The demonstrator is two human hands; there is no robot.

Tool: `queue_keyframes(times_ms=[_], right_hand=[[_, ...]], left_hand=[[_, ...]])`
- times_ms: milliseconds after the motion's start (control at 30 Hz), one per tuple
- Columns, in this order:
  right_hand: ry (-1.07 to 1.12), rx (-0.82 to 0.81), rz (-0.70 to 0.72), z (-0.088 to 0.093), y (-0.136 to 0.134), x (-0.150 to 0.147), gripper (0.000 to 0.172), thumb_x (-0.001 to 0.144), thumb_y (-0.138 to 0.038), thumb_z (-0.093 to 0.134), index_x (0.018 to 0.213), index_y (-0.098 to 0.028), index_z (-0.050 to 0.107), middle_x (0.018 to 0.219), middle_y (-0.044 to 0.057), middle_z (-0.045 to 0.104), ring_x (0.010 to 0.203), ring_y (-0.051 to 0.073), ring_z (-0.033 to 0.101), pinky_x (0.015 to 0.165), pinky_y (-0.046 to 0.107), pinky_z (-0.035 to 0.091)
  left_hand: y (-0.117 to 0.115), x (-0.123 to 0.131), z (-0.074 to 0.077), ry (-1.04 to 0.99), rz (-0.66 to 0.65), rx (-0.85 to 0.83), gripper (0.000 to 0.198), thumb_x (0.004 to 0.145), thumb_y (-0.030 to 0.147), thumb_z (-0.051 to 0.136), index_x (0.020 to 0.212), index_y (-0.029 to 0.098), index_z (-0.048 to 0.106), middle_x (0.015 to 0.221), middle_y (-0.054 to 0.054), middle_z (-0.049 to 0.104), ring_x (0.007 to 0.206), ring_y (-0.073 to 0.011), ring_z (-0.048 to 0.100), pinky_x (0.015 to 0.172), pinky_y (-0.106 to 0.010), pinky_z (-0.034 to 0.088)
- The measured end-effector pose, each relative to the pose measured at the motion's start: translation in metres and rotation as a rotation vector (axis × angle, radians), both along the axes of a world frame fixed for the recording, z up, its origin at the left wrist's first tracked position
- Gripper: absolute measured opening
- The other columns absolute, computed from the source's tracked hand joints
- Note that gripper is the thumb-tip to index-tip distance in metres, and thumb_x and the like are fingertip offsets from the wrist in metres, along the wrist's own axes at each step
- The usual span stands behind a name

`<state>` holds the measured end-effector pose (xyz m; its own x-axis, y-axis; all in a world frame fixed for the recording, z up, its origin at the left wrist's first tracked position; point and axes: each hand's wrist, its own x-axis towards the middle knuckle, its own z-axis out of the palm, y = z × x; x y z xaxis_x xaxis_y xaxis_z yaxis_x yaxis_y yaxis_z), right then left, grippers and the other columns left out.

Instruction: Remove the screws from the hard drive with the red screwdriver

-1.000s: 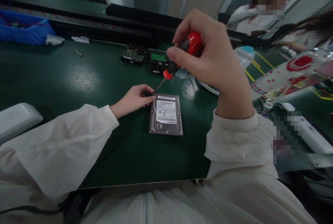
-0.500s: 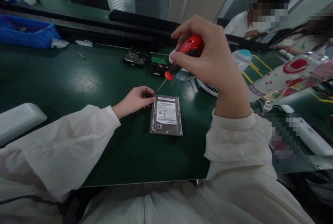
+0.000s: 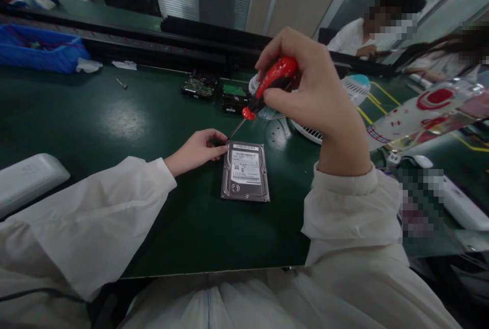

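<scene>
A hard drive lies flat on the green table, its white label facing up. At its far left corner my left hand is closed, thumb and forefinger gripping that corner beside the screwdriver's tip. My right hand is raised above and to the right of the drive. Its fingers wrap round the red and black handle of a screwdriver. The slanted shaft runs down to the same corner; whatever lies under the tip is too small to make out.
Two more drives with circuit boards, one beside the other, lie behind. A white fan and a bottle stand right. A blue bin is far left, a white case nearer. Two people sit across at right.
My right fingers have shifted on the screwdriver handle, the thumb drawing back to the right. The tip stays at the drive's corner. My left hand keeps its place.
</scene>
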<state>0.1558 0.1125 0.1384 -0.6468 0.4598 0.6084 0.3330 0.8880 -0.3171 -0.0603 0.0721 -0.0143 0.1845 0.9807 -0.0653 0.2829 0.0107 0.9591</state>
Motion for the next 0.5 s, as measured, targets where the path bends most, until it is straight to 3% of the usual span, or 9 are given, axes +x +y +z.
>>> queue_keyframes(times_ms=[167,367,500], right_hand=[[0.049,0.022,-0.04,-0.002,0.0038,-0.0007,0.016,0.083,-0.027,0.071,0.081,-0.021,0.057,0.086,0.003,0.062,0.076,0.015,0.052,0.075,0.032,0.042],[-0.004,-0.039,-0.002,-0.0012,0.0011,0.0003,0.028,0.072,-0.01,0.066,0.092,-0.025,0.052,0.098,0.001,0.063,0.083,0.017,0.058,0.071,0.03,0.044],[0.01,0.017,-0.02,-0.0034,-0.001,-0.0023,0.011,0.088,-0.027,0.063,0.091,-0.023,0.052,0.096,0.003,0.061,0.084,0.017,0.056,0.077,0.033,0.044]], left_hand=[[0.0002,-0.0001,0.0004,0.003,-0.02,0.008,0.041,0.082,0.038,0.077,0.114,0.015,0.066,0.11,-0.007,0.07,0.08,-0.0153,0.067,0.069,-0.031,0.058],[-0.0007,0.0007,0.0014,0.009,-0.021,-0.003,0.042,0.082,0.04,0.077,0.114,0.015,0.064,0.108,-0.007,0.069,0.075,-0.0143,0.066,0.067,-0.031,0.057],[-0.0005,0.0005,0.0012,0.007,-0.025,0.006,0.043,0.081,0.039,0.077,0.113,0.015,0.065,0.107,-0.007,0.069,0.073,-0.014,0.065,0.066,-0.031,0.056]])
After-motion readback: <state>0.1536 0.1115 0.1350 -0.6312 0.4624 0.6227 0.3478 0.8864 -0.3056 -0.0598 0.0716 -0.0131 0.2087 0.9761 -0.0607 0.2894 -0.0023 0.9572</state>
